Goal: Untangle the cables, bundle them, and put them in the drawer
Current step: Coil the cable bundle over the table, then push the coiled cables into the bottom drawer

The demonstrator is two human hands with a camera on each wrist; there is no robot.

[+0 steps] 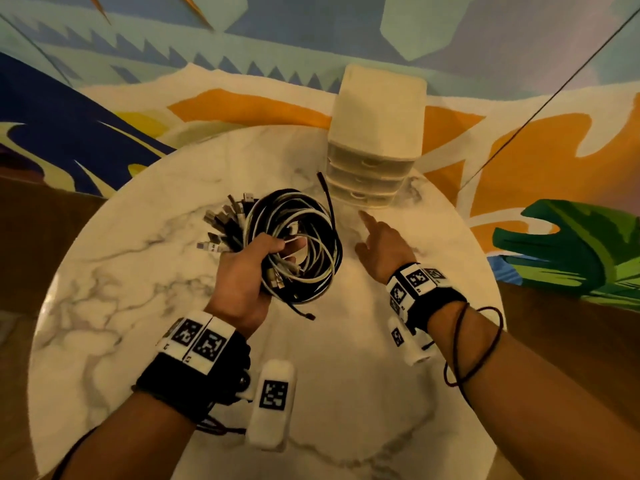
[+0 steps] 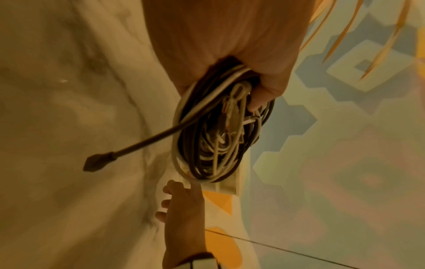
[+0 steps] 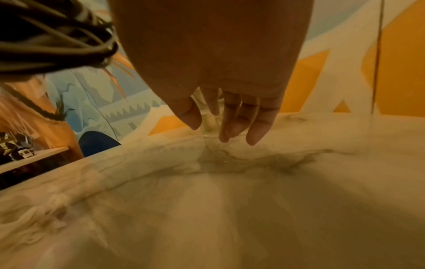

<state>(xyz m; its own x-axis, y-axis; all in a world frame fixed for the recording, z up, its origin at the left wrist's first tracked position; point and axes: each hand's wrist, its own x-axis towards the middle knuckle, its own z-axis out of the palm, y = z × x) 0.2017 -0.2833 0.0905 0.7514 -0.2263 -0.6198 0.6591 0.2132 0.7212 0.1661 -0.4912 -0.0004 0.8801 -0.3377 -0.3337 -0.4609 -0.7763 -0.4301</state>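
The left hand [image 1: 242, 282] grips a coil of cables [image 1: 298, 244], fingers curled through the middle of the loops and the thumb over the top, holding the coil above the table [image 1: 131, 258]. The right hand [image 1: 381, 247] holds nothing: its fingers are stretched out and loosely spread, the forefinger pointing at the foot of the drawer unit [image 1: 375, 140], hovering just above the marble and not touching the drawers.

The coil is a round bundle of many thin cords, black and white mixed, wound into overlapping rings. A cluster of plug ends [image 1: 225, 223], mostly flat metal-tipped ones, fans out to the left of the fist; they are too crowded to count. Two loose black ends stick out of the coil: one rises towards the drawer unit, the other hangs below the hand near the table.

The drawer unit is one small box of pale, cloudy plastic with a smooth flat top and three stacked drawers, all pushed in, each with a shallow scooped handle. It stands at the far edge of the table, well apart from the coil.

The table is round, with a glossy white marble top veined in grey. Both wrists wear black straps carrying white blocks printed with black square patterns.
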